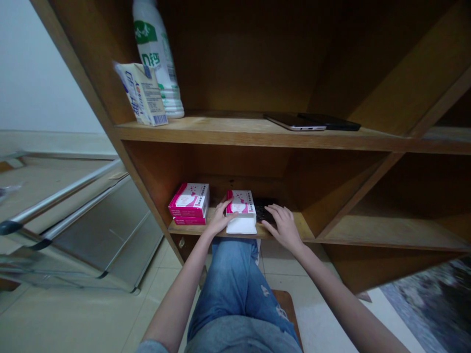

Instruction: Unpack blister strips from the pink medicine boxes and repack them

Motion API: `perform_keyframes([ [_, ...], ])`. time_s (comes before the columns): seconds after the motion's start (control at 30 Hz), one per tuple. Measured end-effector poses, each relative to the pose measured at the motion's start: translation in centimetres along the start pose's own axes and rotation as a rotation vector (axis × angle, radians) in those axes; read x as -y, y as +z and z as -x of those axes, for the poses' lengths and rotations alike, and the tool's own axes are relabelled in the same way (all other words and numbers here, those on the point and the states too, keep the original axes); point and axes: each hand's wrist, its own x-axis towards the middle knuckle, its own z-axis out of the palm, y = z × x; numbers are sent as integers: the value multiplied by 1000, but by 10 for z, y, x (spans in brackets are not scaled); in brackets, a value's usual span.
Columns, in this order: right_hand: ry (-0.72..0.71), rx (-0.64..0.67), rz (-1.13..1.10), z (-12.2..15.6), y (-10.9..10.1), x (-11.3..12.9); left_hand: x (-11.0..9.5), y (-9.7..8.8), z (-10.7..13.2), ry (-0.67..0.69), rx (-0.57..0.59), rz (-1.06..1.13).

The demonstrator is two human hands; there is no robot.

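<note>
Wooden shelf [305, 228] is holding a pink-and-white box [241, 202] lying flat on a white packet [241, 225]. The left hand [220, 219] is pressing its fingers against the box's side, while the right hand [284, 228] is spreading open over a black keyboard [263, 212]. Two matching boxes [189, 202] are sitting stacked nearby.

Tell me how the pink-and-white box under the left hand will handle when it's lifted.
The pink-and-white box is probably stiff, as its edges look straight and square beside the left hand. It is likely light for its size if it is only printed card packaging, though its contents are hidden. Its flat shape makes rolling unlikely, but it might slide on the wooden shelf.
</note>
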Motion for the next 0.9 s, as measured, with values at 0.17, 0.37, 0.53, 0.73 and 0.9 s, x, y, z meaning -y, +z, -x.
perform_keyframes([
  [0.17,-159,124,-130,-2,-2,60,6,2,-2,20,-22,10],
  [0.37,-55,268,-133,-19,21,95,4,2,-4,-5,-70,17],
  [0.53,82,323,-148,-35,32,99,-1,2,-6,-28,-80,17],
  [0.73,130,337,-201,-41,38,101,-2,0,-5,-15,-74,31],
  [0.9,154,338,-251,-41,40,99,1,0,-5,-25,-75,73],
])
